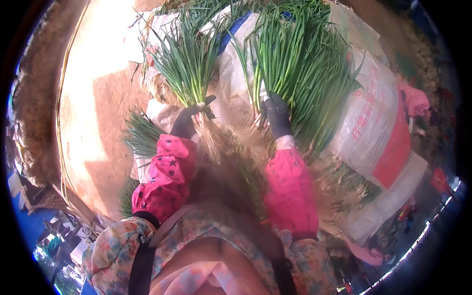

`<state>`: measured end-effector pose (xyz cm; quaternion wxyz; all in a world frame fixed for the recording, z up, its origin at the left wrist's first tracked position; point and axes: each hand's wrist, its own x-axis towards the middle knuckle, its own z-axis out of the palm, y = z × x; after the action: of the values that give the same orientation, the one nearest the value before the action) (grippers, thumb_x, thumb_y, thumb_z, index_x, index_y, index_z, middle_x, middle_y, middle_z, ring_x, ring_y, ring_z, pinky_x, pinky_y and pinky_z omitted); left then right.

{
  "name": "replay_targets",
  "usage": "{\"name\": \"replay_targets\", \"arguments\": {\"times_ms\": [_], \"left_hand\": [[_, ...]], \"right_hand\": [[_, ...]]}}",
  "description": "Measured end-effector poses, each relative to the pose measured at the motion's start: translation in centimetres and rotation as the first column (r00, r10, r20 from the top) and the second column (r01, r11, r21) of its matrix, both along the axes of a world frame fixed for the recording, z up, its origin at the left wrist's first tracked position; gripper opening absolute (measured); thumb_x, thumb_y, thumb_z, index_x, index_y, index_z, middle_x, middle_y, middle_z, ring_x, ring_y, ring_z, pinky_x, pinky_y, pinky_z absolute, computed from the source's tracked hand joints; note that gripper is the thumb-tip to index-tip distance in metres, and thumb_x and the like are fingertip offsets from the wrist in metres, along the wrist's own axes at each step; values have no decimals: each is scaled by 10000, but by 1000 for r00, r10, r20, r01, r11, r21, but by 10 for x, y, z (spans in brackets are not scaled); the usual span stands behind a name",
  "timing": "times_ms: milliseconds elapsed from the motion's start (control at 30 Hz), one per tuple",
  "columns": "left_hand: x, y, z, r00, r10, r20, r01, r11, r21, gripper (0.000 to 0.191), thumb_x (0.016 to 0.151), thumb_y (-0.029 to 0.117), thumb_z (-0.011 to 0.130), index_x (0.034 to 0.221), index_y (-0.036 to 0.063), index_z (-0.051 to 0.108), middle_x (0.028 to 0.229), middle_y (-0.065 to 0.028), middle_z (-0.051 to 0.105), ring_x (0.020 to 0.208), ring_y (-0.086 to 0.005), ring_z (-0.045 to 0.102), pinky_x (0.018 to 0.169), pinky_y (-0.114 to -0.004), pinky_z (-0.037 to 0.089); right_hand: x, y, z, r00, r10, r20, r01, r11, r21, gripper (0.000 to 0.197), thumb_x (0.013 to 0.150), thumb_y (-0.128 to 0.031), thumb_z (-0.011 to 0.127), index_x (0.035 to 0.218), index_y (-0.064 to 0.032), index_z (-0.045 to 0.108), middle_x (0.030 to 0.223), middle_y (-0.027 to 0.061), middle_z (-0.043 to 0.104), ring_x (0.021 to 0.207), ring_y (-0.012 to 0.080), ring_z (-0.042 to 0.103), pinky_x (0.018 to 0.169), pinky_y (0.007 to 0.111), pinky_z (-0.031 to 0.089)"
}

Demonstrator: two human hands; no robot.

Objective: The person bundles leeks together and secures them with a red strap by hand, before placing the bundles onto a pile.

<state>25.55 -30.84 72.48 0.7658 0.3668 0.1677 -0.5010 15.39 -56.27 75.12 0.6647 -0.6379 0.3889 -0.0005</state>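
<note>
My left hand [188, 117], in a black glove, is closed around the root end of a bunch of scallions [191, 73]. Their green leaves fan away from me, and pale stringy roots [211, 138] hang below the fist. My right hand [276, 114], also black-gloved, lies at the white lower ends of a bigger heap of scallions [295, 62]. A few thin stalks [257, 83] appear pinched between its thumb and fingers, their roots just below. Bright pink patterned sleeve covers, the left one [167, 166] and the right one [291, 184], reach over both forearms.
White woven sacks [368, 110], one bearing red writing, lie under and beside the heap. A smaller bunch of scallions [142, 134] rests left of my left wrist. Brown sheeting [110, 110] spreads at the left. Loose rooty scallions [343, 184] lie at the right. Pink cloth [415, 99] shows at the far right.
</note>
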Motion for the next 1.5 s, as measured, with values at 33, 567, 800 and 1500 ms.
{"name": "replay_targets", "arguments": {"times_ms": [33,567,800,1500], "left_hand": [[-2,-15,-5,1000,-16,27,17,1000,-17,384,853,183,545,1171,-33,529,900,-99,635,768,-213,619,741,-321,511],[-49,-45,-9,977,-63,-206,15,974,-225,278,843,128,534,1089,-1,531,938,-133,621,811,-267,623,819,-400,511],[-51,-15,-33,952,0,-307,-2,1000,-7,235,832,103,539,1046,4,527,936,-136,598,830,-266,604,764,-424,507],[-59,-68,-34,945,-155,-287,130,986,-102,262,854,183,532,1022,-17,555,843,-129,617,675,-266,609,666,-354,528]], "right_hand": [[18,-5,-19,988,155,-29,-142,795,-590,143,810,-165,552,797,-24,570,636,156,579,570,287,570,517,370,434],[44,37,-8,991,114,73,-135,814,565,188,842,-219,617,916,-57,556,582,-11,457,431,108,440,369,259,356],[55,68,-15,984,128,122,-138,987,83,143,814,-186,601,824,-48,565,601,-10,476,486,90,447,444,253,366],[32,-3,-26,847,168,-505,-484,639,-598,312,802,-316,560,877,-15,593,867,231,609,789,414,587,719,449,456]]}}
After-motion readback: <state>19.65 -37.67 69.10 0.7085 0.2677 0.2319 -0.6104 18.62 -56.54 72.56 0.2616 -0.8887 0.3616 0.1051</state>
